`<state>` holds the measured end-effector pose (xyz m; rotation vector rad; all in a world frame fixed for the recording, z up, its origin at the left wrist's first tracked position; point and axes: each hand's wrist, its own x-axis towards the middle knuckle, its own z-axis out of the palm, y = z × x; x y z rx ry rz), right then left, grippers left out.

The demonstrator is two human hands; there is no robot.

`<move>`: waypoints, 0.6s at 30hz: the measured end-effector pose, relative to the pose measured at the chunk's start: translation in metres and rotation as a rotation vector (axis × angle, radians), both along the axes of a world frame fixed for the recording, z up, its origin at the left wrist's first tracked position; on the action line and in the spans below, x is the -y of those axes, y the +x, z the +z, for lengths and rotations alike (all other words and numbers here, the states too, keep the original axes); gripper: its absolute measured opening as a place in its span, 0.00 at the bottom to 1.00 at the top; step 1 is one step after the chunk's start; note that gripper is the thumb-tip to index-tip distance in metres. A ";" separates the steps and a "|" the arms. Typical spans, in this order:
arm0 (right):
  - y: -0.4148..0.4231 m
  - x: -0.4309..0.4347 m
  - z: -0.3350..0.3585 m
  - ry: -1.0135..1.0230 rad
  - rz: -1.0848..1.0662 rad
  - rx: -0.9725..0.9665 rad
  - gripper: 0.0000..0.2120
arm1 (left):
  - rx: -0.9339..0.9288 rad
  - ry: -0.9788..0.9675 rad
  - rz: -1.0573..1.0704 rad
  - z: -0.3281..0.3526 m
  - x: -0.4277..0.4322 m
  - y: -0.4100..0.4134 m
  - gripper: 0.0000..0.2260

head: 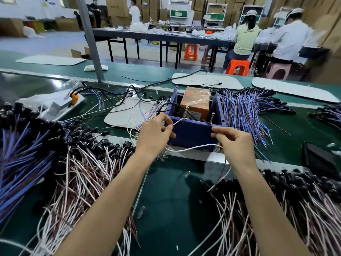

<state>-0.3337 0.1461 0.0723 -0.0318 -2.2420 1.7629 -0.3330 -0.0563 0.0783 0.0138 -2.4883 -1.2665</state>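
Here we are pinching the white wire (pixel 193 147) with our left hand (pixel 153 137) and right hand (pixel 238 145), both curled on it, its slack sagging between them just before the blue box (pixel 191 134).

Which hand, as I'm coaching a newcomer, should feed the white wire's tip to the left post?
Left: the left hand pinches the white wire beside the left post; the right hand grips it farther away.

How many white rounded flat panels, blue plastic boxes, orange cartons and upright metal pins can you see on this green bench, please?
White rounded flat panels: 4
Blue plastic box: 1
Orange carton: 1
Upright metal pins: 2
Total: 8
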 end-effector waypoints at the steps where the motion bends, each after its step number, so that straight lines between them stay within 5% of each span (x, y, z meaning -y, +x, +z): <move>1: 0.000 0.000 0.000 -0.001 0.002 0.003 0.10 | 0.002 0.003 -0.001 -0.001 0.000 0.000 0.09; 18: 0.005 0.002 0.006 -0.061 0.043 0.047 0.12 | -0.174 0.064 0.074 0.000 -0.007 0.001 0.07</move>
